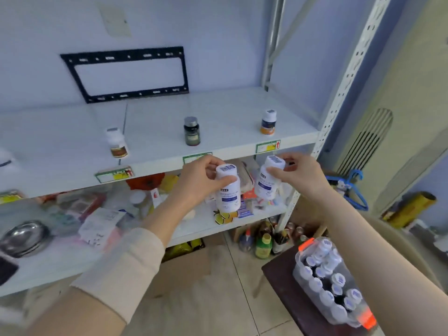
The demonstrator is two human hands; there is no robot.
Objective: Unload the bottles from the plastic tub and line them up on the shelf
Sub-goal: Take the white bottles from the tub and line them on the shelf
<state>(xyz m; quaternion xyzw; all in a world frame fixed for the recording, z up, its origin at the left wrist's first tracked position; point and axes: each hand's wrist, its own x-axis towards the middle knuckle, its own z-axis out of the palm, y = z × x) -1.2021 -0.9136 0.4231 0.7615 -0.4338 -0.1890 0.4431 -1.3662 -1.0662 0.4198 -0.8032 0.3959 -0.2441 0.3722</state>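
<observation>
Head view: gripped left white bottle in left hand and right white bottle in right hand, both just below front edge of shelf. Noted more bottles packed in plastic tub.

Arms extended forward, left hand gripping left bottle, right hand gripping right bottle

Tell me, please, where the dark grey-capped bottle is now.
In the head view, the dark bottle stands upright near the middle of the upper shelf, between the brown-labelled white bottle on its left and the orange-banded bottle on its right.
</observation>
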